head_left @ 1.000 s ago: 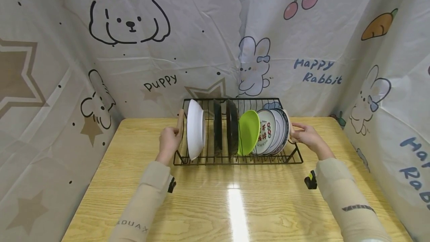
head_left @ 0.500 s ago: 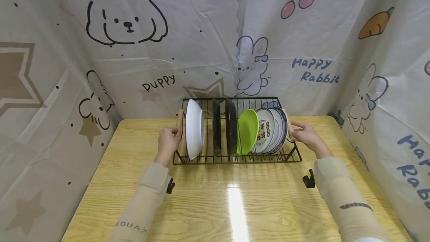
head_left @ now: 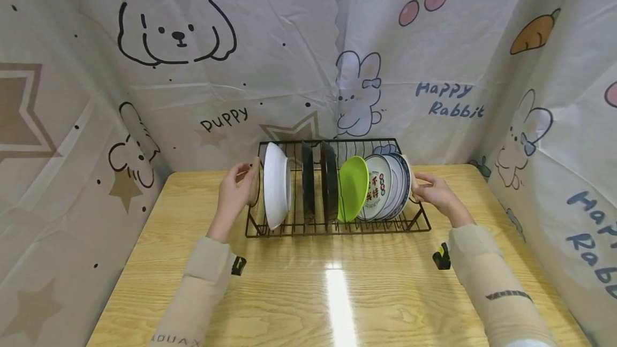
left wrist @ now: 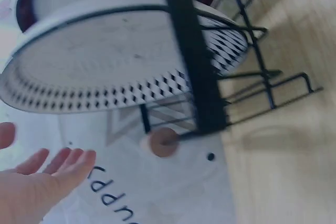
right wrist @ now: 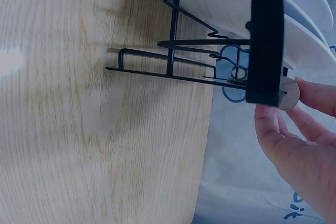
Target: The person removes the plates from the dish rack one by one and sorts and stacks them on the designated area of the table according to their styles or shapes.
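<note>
Head view: hands (head_left: 233, 190) flank the rack (head_left: 337, 234); right hand (head_left: 437, 194) grips its handle (right wrist: 289, 94).

Left grip (left wrist: 44, 187) cropped, rack handle (left wrist: 163, 142) seemingly blurred

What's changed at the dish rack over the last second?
The left hand has let go of the left wooden handle and shifted outward, to the left, its fingers opened. The right hand still pinches the right wooden handle. The black rack and its dishes stayed put.
</note>
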Available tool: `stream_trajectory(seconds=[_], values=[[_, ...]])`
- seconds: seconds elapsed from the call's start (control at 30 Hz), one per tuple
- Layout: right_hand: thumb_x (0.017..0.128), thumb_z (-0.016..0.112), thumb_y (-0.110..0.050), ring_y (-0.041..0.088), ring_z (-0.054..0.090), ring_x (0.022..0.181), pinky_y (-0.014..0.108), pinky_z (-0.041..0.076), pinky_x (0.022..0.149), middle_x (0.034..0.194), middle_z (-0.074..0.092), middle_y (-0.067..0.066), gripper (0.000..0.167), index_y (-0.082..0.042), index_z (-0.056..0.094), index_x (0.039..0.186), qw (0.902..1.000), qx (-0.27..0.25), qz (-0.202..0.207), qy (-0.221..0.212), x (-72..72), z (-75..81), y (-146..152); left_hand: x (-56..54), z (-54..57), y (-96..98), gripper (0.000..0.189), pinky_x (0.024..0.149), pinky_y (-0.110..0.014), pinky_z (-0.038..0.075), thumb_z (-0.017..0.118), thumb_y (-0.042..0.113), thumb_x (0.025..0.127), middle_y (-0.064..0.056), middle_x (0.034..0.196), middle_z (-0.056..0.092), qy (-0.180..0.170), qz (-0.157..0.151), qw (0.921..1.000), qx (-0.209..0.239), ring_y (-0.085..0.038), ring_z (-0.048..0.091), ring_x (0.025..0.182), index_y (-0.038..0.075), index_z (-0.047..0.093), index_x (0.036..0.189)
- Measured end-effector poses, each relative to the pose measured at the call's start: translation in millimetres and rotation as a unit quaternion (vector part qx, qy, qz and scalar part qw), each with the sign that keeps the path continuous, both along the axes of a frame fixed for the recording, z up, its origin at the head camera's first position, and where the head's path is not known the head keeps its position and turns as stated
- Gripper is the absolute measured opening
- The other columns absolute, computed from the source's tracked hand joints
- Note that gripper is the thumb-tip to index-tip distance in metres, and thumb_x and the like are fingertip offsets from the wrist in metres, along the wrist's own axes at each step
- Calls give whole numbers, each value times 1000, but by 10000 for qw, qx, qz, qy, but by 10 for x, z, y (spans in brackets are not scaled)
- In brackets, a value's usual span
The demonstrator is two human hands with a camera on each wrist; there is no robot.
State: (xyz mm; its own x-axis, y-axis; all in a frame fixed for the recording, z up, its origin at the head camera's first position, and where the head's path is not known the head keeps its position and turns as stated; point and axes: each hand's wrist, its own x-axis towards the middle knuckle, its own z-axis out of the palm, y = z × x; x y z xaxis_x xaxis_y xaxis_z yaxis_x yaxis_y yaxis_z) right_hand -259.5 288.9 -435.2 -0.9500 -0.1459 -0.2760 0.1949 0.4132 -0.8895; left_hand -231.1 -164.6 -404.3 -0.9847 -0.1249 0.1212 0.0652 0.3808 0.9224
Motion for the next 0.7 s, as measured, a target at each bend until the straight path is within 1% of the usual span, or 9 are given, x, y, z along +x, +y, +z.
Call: stream_trajectory(seconds=[0.07, 0.13, 0.2, 0.27, 0.4, 0.5, 0.7], values=[[94, 44, -5, 13, 49, 83, 29, 43, 75, 107, 50, 17, 57, 6, 16, 143, 10000, 2, 4, -13, 3, 4, -2, 24, 60, 52, 44, 95, -40, 41, 49, 23, 95, -19, 129, 48, 116, 42, 9997, 220, -33, 48, 116, -3, 45, 129], [94, 43, -5, 15, 49, 85, 29, 42, 75, 110, 49, 19, 57, 5, 16, 143, 10000, 14, -7, -36, 2, 6, -5, 41, 102, 105, 44, 90, -40, 45, 51, 24, 94, -19, 126, 51, 222, -14, 9990, 385, -32, 51, 113, -3, 46, 128], [93, 44, -4, 16, 48, 88, 28, 41, 74, 113, 48, 21, 58, 5, 15, 143, 10000, 5, -27, -76, 1, 5, -10, 50, 127, 154, 45, 87, -37, 47, 55, 22, 92, -20, 123, 52, 300, -114, 9985, 447, -32, 54, 111, -4, 47, 127], [93, 44, -4, 18, 48, 90, 27, 40, 73, 115, 47, 22, 59, 4, 15, 144, 9999, 16, -47, -115, -2, 2, -16, 62, 136, 198, 46, 87, -36, 48, 58, 18, 90, -22, 121, 53, 345, -220, 9982, 432, -34, 55, 109, -6, 47, 127], [93, 44, -4, 18, 48, 90, 27, 40, 74, 119, 46, 25, 59, 3, 15, 144, 9998, 19, -74, -158, -2, -4, -23, 81, 108, 271, 47, 84, -37, 49, 64, 13, 85, -26, 117, 55, 389, -298, 9986, 211, -37, 58, 102, -8, 49, 124], [93, 44, -5, 18, 48, 90, 27, 40, 75, 122, 45, 27, 59, 3, 15, 144, 9999, 40, -70, -146, 0, -6, -22, 90, 66, 323, 47, 79, -40, 51, 67, 14, 83, -27, 112, 58, 359, -261, 9990, 54, -37, 61, 97, -9, 52, 121], [94, 44, -5, 16, 50, 91, 26, 42, 76, 124, 45, 29, 58, 4, 16, 144, 9999, 52, -60, -99, -1, -13, -8, 102, -21, 390, 49, 74, -42, 52, 68, 15, 82, -28, 106, 60, 355, -208, 9988, -282, -37, 62, 92, -9, 52, 121]])
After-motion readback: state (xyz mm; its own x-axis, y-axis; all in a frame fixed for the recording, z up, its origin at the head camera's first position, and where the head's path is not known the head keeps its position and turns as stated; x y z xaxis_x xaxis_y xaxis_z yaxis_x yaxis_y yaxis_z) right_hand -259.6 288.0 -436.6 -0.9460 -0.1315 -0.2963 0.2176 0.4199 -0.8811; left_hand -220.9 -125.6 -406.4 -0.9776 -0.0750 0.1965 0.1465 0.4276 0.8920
